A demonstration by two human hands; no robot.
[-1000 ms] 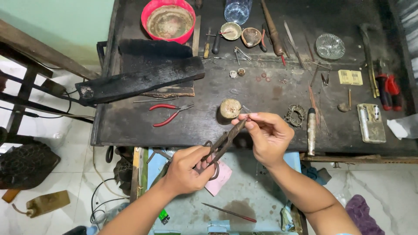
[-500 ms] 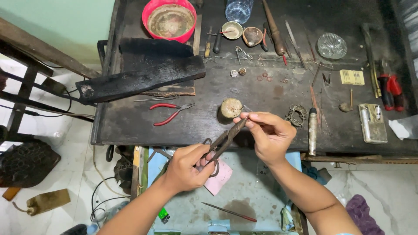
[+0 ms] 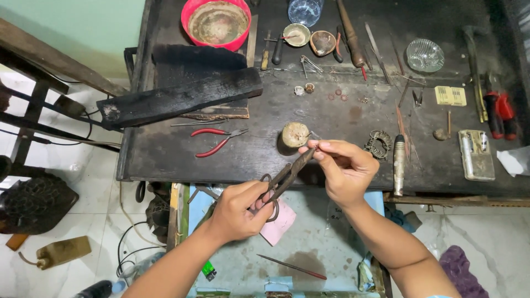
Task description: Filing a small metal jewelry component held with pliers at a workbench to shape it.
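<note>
Left hand [image 3: 238,212] clenched on loop handles of dark metal shears [image 3: 282,182]; right hand [image 3: 345,168] pinching something tiny at blade tips, above workbench [image 3: 265,149] edge. Risk: nicked fingertips or dropped piece.

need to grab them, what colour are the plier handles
Red, on the pliers lying on the dark workbench; head view.

Bare bench top [image 3: 165,154] lies open left of red pliers [image 3: 218,140]; a charred plank [image 3: 182,96] blocks behind.

shears [image 3: 282,181] | dark rusty metal, loop handles | blades shut, tilted up-right | held in air over near edge of counter [image 3: 232,160], tip pinched
</note>
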